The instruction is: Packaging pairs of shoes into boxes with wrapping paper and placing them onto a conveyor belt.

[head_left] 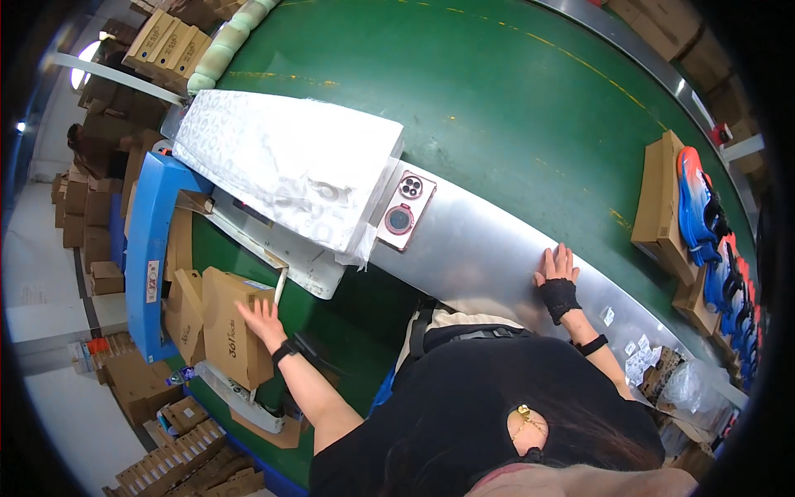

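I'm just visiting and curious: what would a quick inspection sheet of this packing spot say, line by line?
Surface: green conveyor belt edged by a metal ledge.
Job's things: brown cardboard shoebox, standing among other flat boxes.
Clutter: stack of white wrapping paper; pink phone lying on the ledge; open boxes with blue and orange shoes at the right.
Hands: left hand spread flat on the shoebox; right hand, with a black wrist wrap, resting open on the ledge.
Cables: nothing seen.
Surroundings: piles of cardboard boxes; blue machine frame.
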Available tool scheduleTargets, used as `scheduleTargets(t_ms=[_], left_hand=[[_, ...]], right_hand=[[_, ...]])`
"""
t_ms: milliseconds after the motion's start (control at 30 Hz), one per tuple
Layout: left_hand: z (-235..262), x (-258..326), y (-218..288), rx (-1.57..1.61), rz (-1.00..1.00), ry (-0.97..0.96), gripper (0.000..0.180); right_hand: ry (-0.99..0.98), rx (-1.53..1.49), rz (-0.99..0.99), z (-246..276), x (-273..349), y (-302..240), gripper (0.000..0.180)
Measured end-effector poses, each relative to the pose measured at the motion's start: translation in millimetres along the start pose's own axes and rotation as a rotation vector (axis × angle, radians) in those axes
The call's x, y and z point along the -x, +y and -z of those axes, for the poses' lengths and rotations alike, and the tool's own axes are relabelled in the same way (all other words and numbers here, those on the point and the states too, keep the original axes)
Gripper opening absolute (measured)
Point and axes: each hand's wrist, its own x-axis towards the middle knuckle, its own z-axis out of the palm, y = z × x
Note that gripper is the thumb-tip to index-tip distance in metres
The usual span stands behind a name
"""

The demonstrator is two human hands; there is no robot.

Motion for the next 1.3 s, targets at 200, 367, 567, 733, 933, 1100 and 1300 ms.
scheduleTargets(t_ms=[200, 367, 567, 733, 933, 1100, 1300], left_hand=[[-150.8, 41.8, -17.8, -0.922, -0.988, -0.355, 0.058], [-237.1, 55.8, -15.2, -1.499, -1.159, -0.388, 0.065], [-235.0, -54.0, 15.0, -0.692, -1.194, -0.355, 0.020], [-245.2, 111.5, 126.6, -0.727, -1.948, -0.154, 0.027], [-271.7, 137.8, 7.7, -1.005, -0.879, -1.035, 0.044], [-291.0, 179.5, -29.7, -1.104, -1.265, -1.311, 0.043], [-315.4, 222.3, -28.4, -0.866, -1.063, -1.296, 0.036]], right_hand=[[0.058, 0.005, -0.014, -4.7, 4.6, -0.7, 0.061], [0.084, -0.022, -0.003, -2.3, 7.7, 1.7, 0.062], [0.148, -0.121, 0.028, -2.9, 7.0, 2.5, 0.061], [-0.068, -0.254, 0.030, 5.7, 7.6, 18.8, 0.058], [1.080, -0.258, 0.077, 82.1, -66.6, 111.3, 0.013], [1.326, 0.498, -0.350, 221.0, -59.4, 251.6, 0.018], [0.357, -0.119, -0.475, 224.3, -114.6, 344.6, 0.035]])
